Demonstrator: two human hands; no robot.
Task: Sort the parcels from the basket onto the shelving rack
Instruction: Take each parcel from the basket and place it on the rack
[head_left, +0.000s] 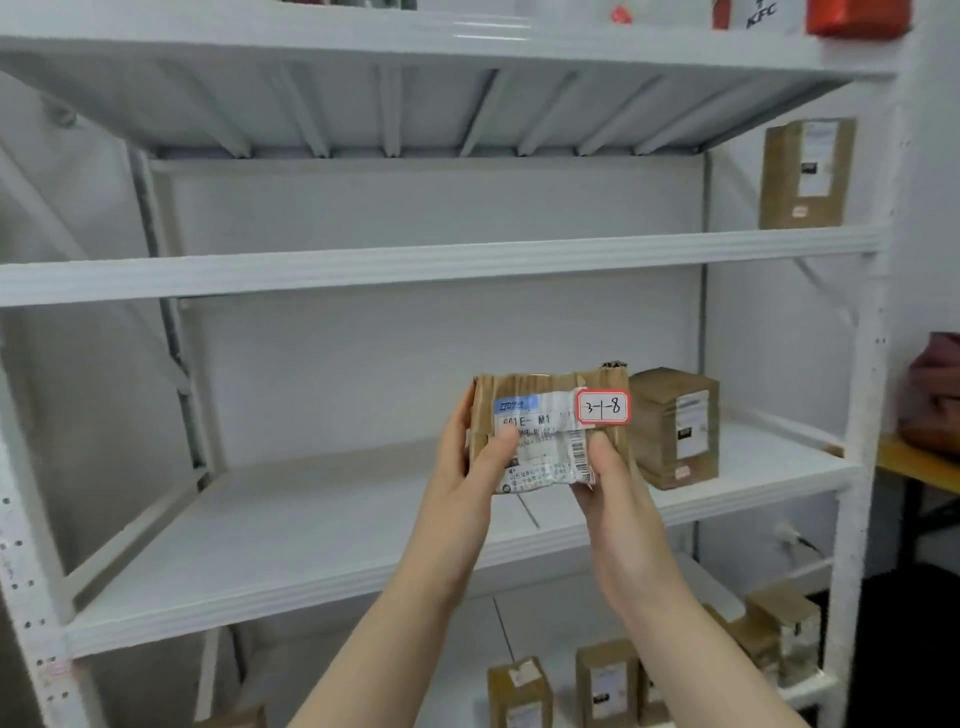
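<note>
Sorting partway: several boxes (674, 427) sit on the shelving rack (441, 258); left hand (460, 467) and right hand (618, 493) both grip parcel "3-1-8" (545, 415), held before the middle shelf, not yet placed; basket out of view.

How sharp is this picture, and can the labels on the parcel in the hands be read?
Head view: soft, even light, with no hard shadows. The handwritten sticker on the parcel held by the left hand and right hand reads 3-1-8 clearly; the printed label beneath is smeared. The wide lens bows the rack shelves, and the boxes at the bottom are blurred.
</note>
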